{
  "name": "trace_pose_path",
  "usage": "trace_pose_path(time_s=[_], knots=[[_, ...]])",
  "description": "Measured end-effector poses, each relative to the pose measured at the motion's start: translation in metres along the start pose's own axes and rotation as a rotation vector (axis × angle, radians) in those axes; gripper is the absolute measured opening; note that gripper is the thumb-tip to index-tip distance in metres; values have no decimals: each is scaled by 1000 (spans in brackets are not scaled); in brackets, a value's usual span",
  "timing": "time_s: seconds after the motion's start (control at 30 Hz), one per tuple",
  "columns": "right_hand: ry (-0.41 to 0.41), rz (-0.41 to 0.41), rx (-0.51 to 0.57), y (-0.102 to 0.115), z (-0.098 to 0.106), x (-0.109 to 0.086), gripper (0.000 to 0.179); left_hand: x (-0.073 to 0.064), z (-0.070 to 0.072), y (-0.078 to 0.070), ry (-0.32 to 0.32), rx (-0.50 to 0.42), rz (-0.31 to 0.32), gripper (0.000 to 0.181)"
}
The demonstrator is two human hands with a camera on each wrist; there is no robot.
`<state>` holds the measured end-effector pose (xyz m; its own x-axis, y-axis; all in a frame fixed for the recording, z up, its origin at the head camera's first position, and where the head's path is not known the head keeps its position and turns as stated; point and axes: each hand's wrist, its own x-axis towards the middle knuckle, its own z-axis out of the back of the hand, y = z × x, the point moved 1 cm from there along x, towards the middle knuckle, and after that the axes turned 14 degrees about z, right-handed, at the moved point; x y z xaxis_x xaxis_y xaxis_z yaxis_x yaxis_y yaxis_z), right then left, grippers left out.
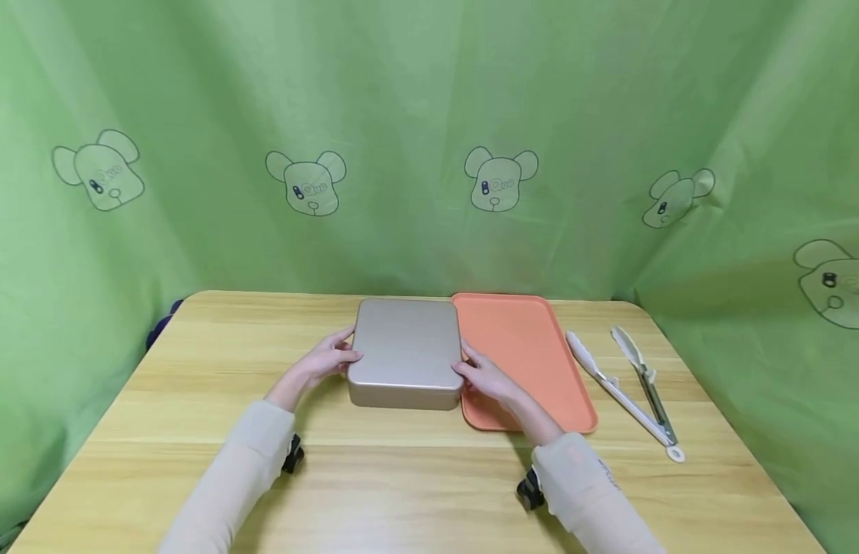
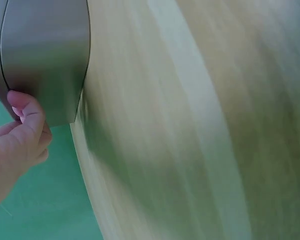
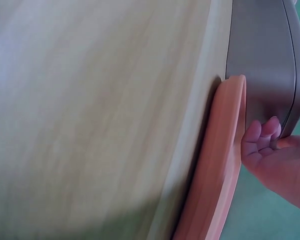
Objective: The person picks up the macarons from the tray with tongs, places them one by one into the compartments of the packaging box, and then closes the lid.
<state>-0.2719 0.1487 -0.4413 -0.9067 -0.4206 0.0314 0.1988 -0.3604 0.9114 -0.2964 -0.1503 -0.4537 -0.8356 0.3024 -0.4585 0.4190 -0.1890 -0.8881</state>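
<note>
A champagne-coloured metal box (image 1: 404, 342) with a rounded lid stands on the wooden table, its right side against the orange tray. My left hand (image 1: 327, 359) pinches the lid's left edge, thumb on top and fingers curled below. On the opposite side, my right hand (image 1: 486, 377) grips the lid's right edge the same way, above the tray's left rim. Both wrist views show a thin seam between lid and body; fingertips of the left hand (image 2: 27, 120) and right hand (image 3: 270, 142) sit right at it. The inside of the box is hidden.
The orange tray (image 1: 519, 338) lies flat right of the box. Beyond it, spread metal tongs (image 1: 630, 405) with pale tips rest near the table's right side. A green curtain (image 1: 401, 246) with bear-head prints hangs behind the table (image 1: 415, 477) and along both sides.
</note>
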Motion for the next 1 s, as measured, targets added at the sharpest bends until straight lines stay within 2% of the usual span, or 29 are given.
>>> trace_pose_path(time_s=[0.37, 0.67, 0.83, 1.0], knots=[[-20, 6, 8, -4, 1, 1, 64, -2, 0, 0, 51, -63, 0, 71], [-9, -4, 26, -6, -1, 2, 65, -2, 0, 3, 33, -90, 34, 69], [-22, -29, 50, -9, -2, 1, 65, -3, -1, 3, 24, -81, 34, 69], [13, 10, 19, -9, 0, 1, 67, -4, 0, 4, -2, -21, 21, 71]])
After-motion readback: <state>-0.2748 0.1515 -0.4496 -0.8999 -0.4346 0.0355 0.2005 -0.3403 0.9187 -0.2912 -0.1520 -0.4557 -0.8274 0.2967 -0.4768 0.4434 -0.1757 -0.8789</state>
